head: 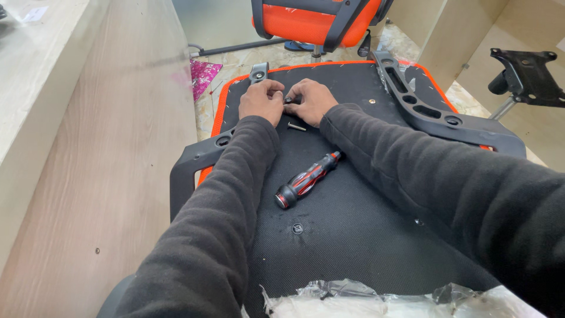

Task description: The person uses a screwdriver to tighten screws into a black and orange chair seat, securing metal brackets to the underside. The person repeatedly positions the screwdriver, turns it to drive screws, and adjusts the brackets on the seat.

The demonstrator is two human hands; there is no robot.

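Nearby, a screwdriver (pixel 307 179) lies unused on the upturned seat base (pixel 353 235); a loose screw (pixel 296 126) waits beyond it; farther on, left hand (pixel 261 100) and right hand (pixel 312 100) curl together, pinching a small dark fitting (pixel 289 99), so fastening looks barely begun

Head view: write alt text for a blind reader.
Left hand and right hand meet over a small dark part on an upturned black chair seat. A screw and a screwdriver lie just below them.
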